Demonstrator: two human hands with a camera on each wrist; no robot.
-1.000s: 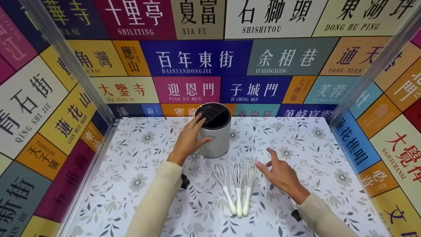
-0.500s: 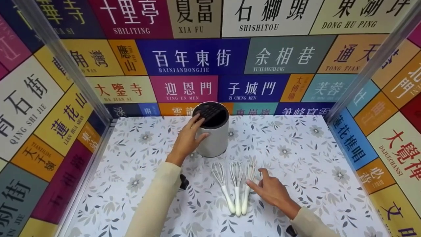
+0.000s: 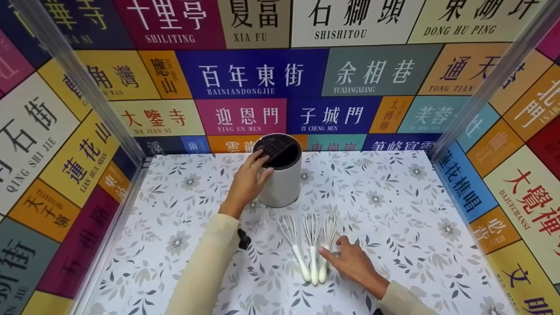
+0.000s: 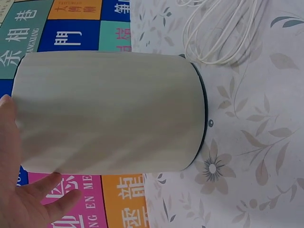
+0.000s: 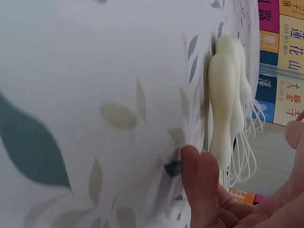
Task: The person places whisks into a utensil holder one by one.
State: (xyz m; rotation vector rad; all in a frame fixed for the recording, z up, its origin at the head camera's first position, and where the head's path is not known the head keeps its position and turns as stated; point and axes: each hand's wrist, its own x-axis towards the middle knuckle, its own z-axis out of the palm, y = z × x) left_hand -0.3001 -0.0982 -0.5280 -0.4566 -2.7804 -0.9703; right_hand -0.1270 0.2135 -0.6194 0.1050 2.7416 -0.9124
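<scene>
A grey cylindrical holder (image 3: 282, 188) with a black slotted insert (image 3: 276, 144) stands upright at the back of the table. My left hand (image 3: 243, 186) rests against its left side, fingertips at the rim and thumb lower on the wall. In the left wrist view the fingers stretch along the holder's wall (image 4: 109, 114). Three whisks with cream handles lie side by side in front of it: a left whisk (image 3: 301, 264), a middle whisk (image 3: 313, 264) and a right whisk (image 3: 323, 270). My right hand (image 3: 354, 262) is at the right whisk's neck, thumb and fingers spread apart around it.
The table (image 3: 175, 271) has a white cloth with grey leaves and flowers. Panels with coloured street-name signs (image 3: 258, 74) enclose it at the back and on both sides, joined by clear corner strips (image 3: 477, 96).
My right hand has come down and left from beside the wire loops to the right whisk's neck. My left hand has stayed on the holder, and the whisks lie as before.
</scene>
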